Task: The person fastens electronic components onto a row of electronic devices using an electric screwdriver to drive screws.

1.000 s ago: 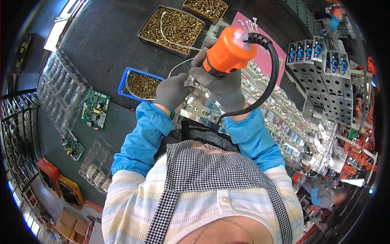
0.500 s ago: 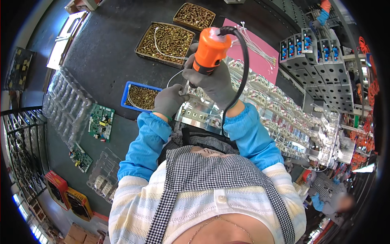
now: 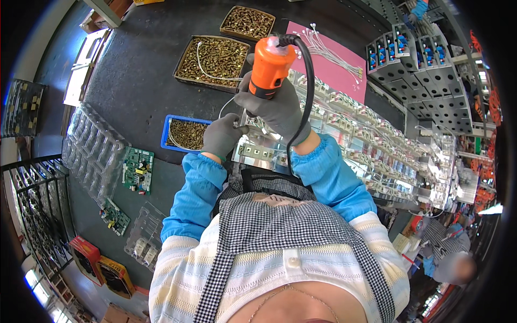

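Note:
My gloved right hand (image 3: 274, 107) is wrapped round an orange electric screwdriver (image 3: 273, 64), held upright with its black cable (image 3: 309, 70) looping down toward my right forearm. The tool's tip is hidden behind the glove. Beside it, lower and to the left, my gloved left hand (image 3: 222, 135) is closed in a pinch at the near left end of the rows of shiny metal brackets with white fittings (image 3: 258, 152). What sits between its fingers is too small to make out. A thin white wire (image 3: 226, 104) bends down to that hand. Left of it stands a blue tray (image 3: 165, 132) of small brass-coloured screws.
Two cardboard boxes of brass-coloured parts (image 3: 212, 58) (image 3: 247, 22) stand farther back. White wires (image 3: 318, 46) lie on a pink sheet (image 3: 344, 83). Green circuit boards (image 3: 137, 171) and clear plastic trays (image 3: 94, 151) are at left. Metal housings (image 3: 431, 97) are stacked right; a person (image 3: 447, 242) is beyond.
The view has shifted slightly, and most things sit a little differently in it. Both hands keep their hold near the brackets, the screwdriver still upright in my right hand.

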A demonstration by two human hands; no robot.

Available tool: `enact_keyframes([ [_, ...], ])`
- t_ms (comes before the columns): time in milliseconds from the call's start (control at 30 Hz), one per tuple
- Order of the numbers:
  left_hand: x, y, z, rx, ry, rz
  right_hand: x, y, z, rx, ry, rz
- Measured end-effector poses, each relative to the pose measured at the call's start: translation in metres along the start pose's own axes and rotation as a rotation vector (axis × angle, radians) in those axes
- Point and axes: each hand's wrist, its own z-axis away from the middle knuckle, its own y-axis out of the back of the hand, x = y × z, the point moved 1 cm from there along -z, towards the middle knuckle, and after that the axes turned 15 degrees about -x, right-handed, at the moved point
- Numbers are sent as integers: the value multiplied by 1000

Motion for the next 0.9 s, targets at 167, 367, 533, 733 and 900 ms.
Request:
enact_keyframes([
  [167, 2, 4, 1, -56, 20, -47, 5, -4, -2, -143, -44, 206],
  [367, 0, -1, 5, 20, -5, -55, 2, -5, 2, -132, -87, 177],
  [533, -6, -7, 5, 54, -40, 5, 5, -2, 4, -64, 5, 9],
  [733, -28, -11, 2, 97, -168, 470, -26, 1, 21, -60, 143, -49],
  [900, -22, 11, 23, -11, -78, 814, -46, 21, 53, 159, 368, -197],
])
